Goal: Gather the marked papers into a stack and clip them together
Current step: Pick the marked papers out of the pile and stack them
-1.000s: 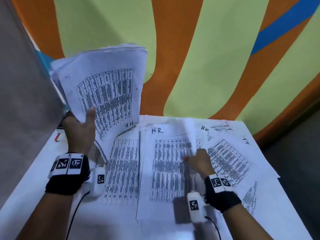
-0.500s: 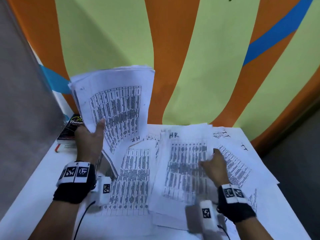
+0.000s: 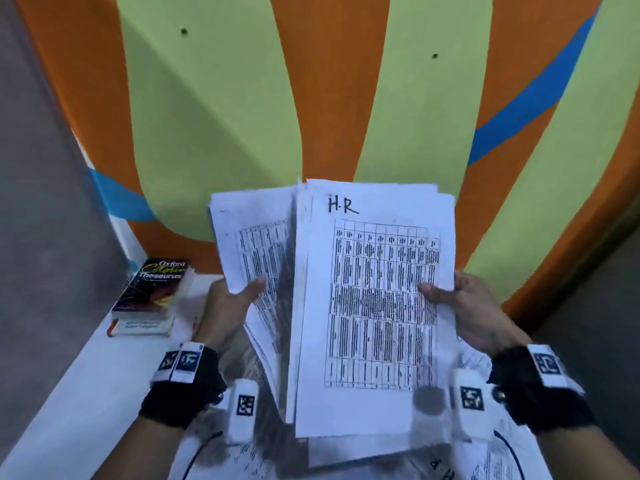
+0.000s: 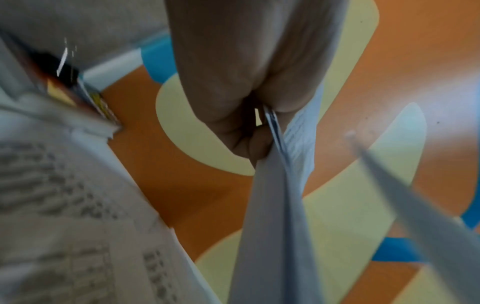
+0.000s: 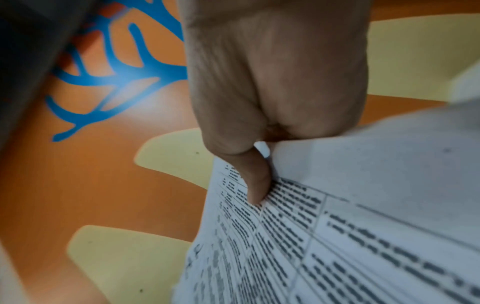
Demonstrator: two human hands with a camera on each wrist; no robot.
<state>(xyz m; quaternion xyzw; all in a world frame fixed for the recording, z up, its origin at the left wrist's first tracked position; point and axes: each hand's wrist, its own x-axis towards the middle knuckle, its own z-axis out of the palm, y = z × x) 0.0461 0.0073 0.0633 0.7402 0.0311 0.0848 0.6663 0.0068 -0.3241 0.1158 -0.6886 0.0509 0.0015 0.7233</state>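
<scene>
Two bundles of white printed table sheets are held upright above the table. My left hand point(image 3: 239, 299) grips the left bundle point(image 3: 256, 251) at its left edge, thumb on the front; the left wrist view shows that bundle point(image 4: 272, 185) pinched edge-on by my left hand point(image 4: 249, 131). My right hand point(image 3: 453, 299) pinches the right bundle point(image 3: 377, 306), whose top sheet is marked "H.R", with my thumb point(image 5: 255, 181) pressed on the printed table point(image 5: 337, 236). The right bundle overlaps the front of the left one. No clip is in view.
More printed sheets point(image 3: 491, 455) lie on the white table point(image 3: 86, 393) below the hands. A dark thesaurus book point(image 3: 152, 292) rests on another book at the table's back left. A grey wall stands left, a painted orange and green wall behind.
My right hand has lifted its sheets off the table and brought them up against the left bundle. My left hand has moved its bundle toward the middle.
</scene>
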